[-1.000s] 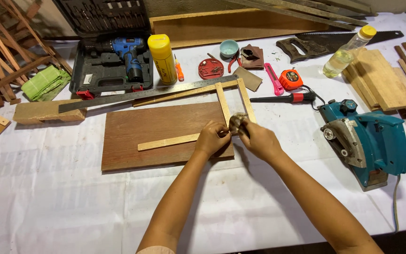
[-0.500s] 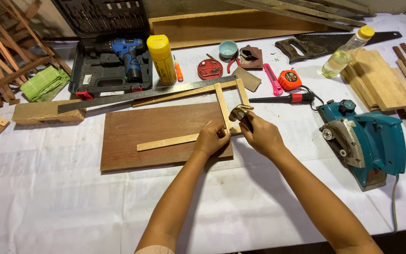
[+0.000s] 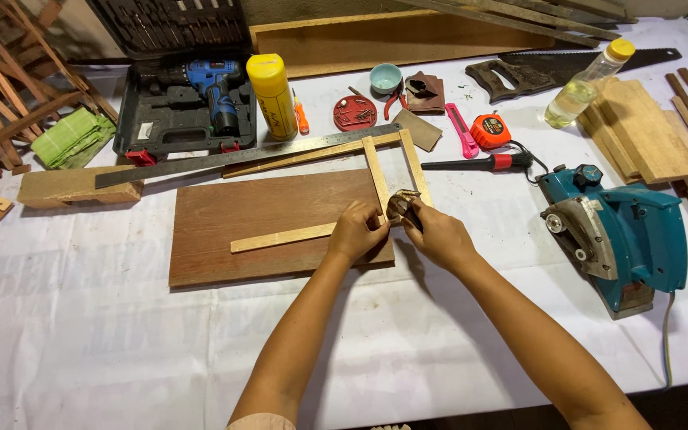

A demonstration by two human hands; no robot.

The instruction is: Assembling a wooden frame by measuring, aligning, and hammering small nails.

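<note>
- Since the earlier picture, both hands have shifted only a little; the small brown thing between them now lies lower, right at the corner of the sticks.
- Left hand [image 3: 356,231] is curled shut, pinching the end of the long thin stick [image 3: 280,237] where it meets the two upright sticks [image 3: 396,171].
- Right hand [image 3: 439,237] is closed around a small, crumpled brown piece [image 3: 401,205], maybe sandpaper or a rag; I cannot tell which.
- That brown piece sits on the corner of the stick frame, at the right edge of the brown board [image 3: 264,227].
- I think the sticks are very light and a bit bendy, so they could snap or slide if pushed hard.
- A good place to hold them is close to the joint, pressing down flat on the board.
- The brown piece looks soft and floppy, so it is best pinched with the fingertips.
- The board looks stiff and heavy enough to stay put on the white table cover [image 3: 81,342].
- A long metal ruler [image 3: 240,155] lies just behind the board, touching the stick frame's far side.
- A blue power planer [image 3: 619,235] sits well apart on the right.
- A yellow bottle [image 3: 272,95] stands beside the drill case [image 3: 185,107] at the back.
</note>
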